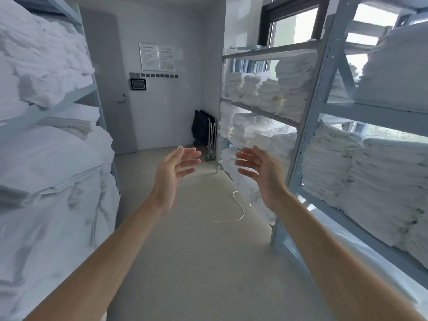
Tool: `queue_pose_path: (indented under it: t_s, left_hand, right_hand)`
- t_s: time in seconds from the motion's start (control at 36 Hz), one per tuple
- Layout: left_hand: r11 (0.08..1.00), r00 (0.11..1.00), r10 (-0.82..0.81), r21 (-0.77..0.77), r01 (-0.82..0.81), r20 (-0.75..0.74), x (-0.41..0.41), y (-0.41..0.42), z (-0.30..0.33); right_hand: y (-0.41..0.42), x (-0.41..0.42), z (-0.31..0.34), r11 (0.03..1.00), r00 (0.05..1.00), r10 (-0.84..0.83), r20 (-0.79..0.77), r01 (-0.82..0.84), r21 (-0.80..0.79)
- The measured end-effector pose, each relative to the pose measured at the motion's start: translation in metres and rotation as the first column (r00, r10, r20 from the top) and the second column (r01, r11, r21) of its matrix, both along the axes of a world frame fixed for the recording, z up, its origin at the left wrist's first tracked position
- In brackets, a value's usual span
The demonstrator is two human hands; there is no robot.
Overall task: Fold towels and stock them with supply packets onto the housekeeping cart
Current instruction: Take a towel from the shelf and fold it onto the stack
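I stand in a narrow linen room. My left hand (176, 172) and my right hand (259, 170) are held out in front of me over the aisle, palms facing each other, fingers spread, with nothing in either. Stacks of folded white towels (370, 177) fill the grey metal rack (310, 121) on my right. More white linen piles (51, 172) sit on the shelves at my left. A folded black cart on castors (206, 133) leans in the far corner by the wall. No supply packets show.
The pale floor aisle (190, 239) runs ahead to a closed door (120, 100). A thin white cord (238, 209) lies on the floor near the right rack. Notices (157, 57) and a small wall panel (138, 84) hang on the far wall.
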State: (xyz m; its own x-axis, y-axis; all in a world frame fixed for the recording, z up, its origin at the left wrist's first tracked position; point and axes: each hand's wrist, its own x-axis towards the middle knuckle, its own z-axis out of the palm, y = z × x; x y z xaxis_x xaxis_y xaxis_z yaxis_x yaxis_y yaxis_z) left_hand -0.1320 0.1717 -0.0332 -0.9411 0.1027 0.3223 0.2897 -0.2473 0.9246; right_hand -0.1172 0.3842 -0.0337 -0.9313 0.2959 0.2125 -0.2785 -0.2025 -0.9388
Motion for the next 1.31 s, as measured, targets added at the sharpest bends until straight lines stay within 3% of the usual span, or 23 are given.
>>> queue_pose_path:
  t_s: [0.36, 0.86, 1.06, 1.31]
  left_hand:
    - [0.995, 0.993, 0.098, -0.003, -0.098, -0.067, -0.201, -0.002, -0.045]
    - [0.981, 0.981, 0.191, -0.014, -0.191, 0.024, -0.455, 0.019, -0.062]
    - [0.952, 0.951, 0.307, -0.013, -0.306, 0.031, -0.56, 0.031, -0.074]
    - [0.853, 0.851, 0.52, 0.003, -0.521, 0.075, -0.679, 0.043, -0.058]
  right_hand:
    - [0.018, -0.193, -0.049, 0.998, 0.998, 0.028, 0.064, -0.032, 0.052]
    - [0.012, -0.486, -0.061, 0.971, 0.977, 0.199, 0.078, -0.185, -0.153]
    - [0.028, -0.618, -0.077, 0.943, 0.951, 0.302, 0.07, -0.286, -0.172]
    - [0.024, -0.78, -0.063, 0.868, 0.862, 0.495, 0.106, -0.485, -0.104]
